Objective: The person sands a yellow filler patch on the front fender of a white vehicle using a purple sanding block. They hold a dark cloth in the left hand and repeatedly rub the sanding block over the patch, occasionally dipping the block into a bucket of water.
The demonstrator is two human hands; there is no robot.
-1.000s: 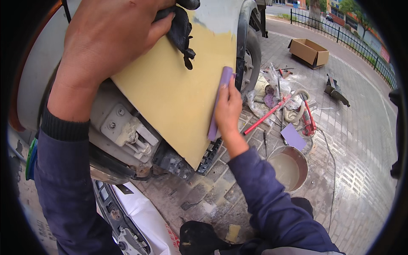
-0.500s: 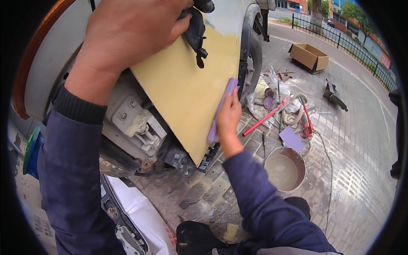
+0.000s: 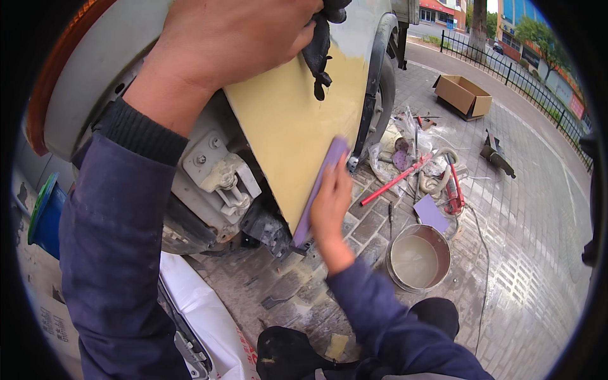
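Note:
A long, narrow sanding block (image 3: 320,190) wrapped in purple lies along the right edge of a vehicle's body panel (image 3: 304,120), which is coated in pale yellow filler. My right hand (image 3: 332,199) is closed around it, pressing it near the panel's pointed lower corner. Higher up, in front of the panel, my left hand (image 3: 234,41) is bent with its fingers curled at a ragged, black rubbery piece (image 3: 318,60). The top edge cuts off part of that hand, and I cannot tell exactly what the black piece is.
A bucket of cloudy water (image 3: 418,258) stands right of my right forearm. Around it lie a purple sandpaper sheet (image 3: 431,213), a red bar (image 3: 396,182) and a black cable (image 3: 486,272). A cardboard box (image 3: 463,97) sits farther off, near a wheel (image 3: 382,95).
My right hand has slid the sanding block down and left along the panel toward its lower corner. The whole view has shifted a little; my left hand keeps its hold.

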